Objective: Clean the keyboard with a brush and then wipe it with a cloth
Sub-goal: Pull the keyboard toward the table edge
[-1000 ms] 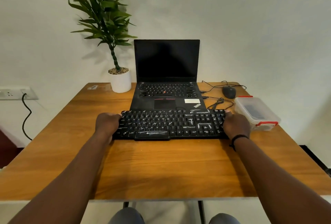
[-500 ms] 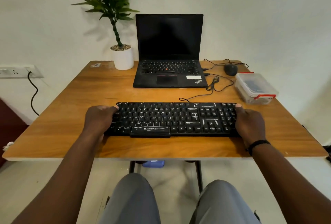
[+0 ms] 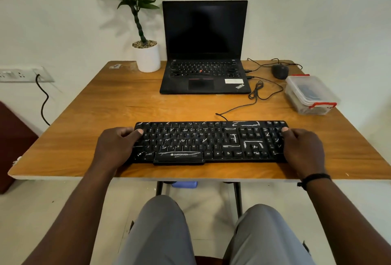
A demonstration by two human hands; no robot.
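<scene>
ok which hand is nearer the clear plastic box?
Right. The right hand grips the keyboard's right end, just short of the box; the left hand grips the far left end.

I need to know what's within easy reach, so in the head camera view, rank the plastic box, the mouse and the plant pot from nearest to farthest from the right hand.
From the right hand, at the keyboard's right end:
1. Plastic box, right side of the table, just beyond the hand.
2. Mouse, behind the box, right of the laptop.
3. Plant pot, far left of the laptop, across the table.
</scene>
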